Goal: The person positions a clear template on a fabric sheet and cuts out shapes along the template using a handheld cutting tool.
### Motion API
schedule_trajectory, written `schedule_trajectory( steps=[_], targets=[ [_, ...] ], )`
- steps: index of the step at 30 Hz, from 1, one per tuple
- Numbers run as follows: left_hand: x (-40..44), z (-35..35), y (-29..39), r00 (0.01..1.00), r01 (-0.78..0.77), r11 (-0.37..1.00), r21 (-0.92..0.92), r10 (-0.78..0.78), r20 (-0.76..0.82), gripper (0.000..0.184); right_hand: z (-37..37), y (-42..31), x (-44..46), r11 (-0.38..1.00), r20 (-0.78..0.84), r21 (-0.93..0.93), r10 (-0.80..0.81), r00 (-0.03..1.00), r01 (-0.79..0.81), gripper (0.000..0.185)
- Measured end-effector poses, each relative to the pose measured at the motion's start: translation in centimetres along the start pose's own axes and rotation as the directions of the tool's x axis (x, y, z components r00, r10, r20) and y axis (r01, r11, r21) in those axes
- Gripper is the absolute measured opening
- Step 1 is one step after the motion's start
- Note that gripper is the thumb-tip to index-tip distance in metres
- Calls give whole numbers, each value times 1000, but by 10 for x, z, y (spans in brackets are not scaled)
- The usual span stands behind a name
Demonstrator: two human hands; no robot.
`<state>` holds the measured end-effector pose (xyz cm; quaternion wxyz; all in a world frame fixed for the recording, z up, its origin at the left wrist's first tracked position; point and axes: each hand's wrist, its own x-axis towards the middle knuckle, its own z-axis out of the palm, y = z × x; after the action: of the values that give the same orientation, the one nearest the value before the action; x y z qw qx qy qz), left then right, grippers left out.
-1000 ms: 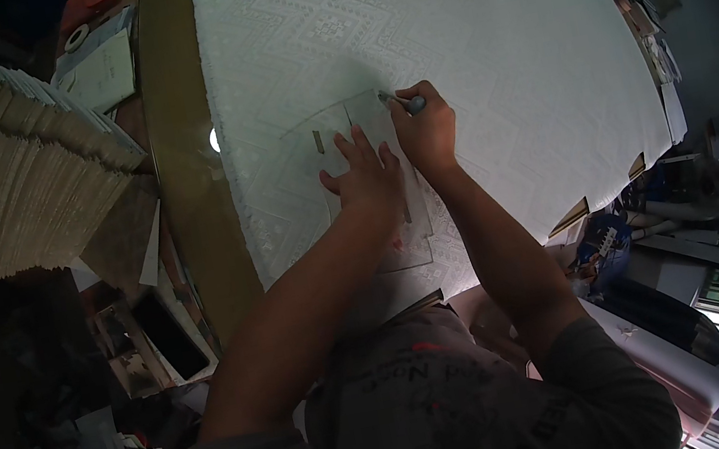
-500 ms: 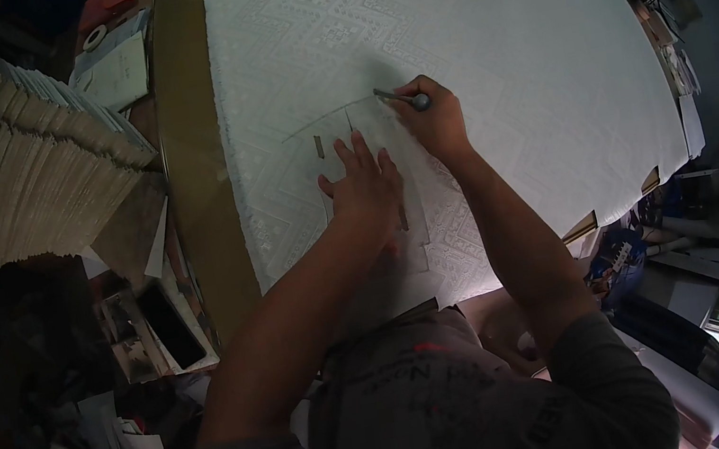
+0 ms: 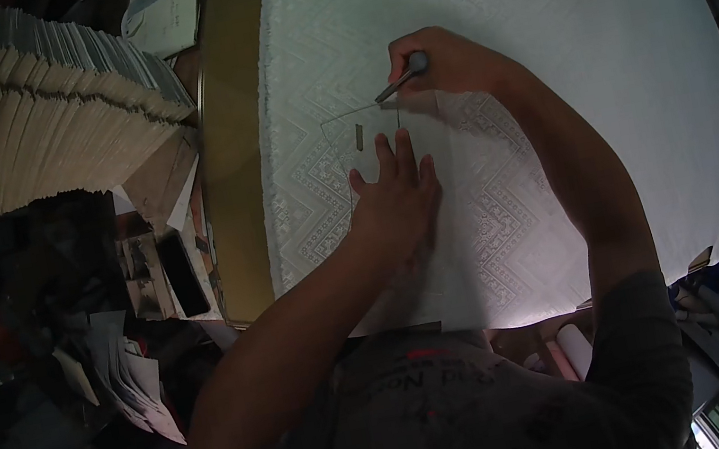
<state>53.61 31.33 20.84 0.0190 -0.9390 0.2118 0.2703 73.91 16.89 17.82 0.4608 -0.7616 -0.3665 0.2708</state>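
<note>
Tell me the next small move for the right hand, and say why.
Probably slide the pen-like tool slightly along the upper edge of the clear template: the right hand holds it with its tip at that edge, while the left hand lies spread on the template, seemingly steadying it over the patterned fabric.

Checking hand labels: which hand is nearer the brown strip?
Left. The left hand is just below-right of the brown strip; the right hand is farther, above-right.
</note>
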Motion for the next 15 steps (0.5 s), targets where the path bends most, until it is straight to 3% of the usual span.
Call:
schedule_trajectory(
  steps=[6,11,14,15],
  targets=[
    [-1,-1,-1,1000,4,999,-39,-4,8,136,50,-23,52,985,131,-93,-131,983,144,17],
    [1,8,0,996,33,999,-29,-36,-78,135,59,-11,47,990,46,1,-140,989,140,17],
    [1,11,5,997,61,997,-51,-63,-48,138,60,-12,46,989,42,-54,-134,990,136,16],
    [3,18,8,991,81,997,-20,-82,-105,123,59,-14,47,988,55,-55,-142,988,145,16]
  ],
)
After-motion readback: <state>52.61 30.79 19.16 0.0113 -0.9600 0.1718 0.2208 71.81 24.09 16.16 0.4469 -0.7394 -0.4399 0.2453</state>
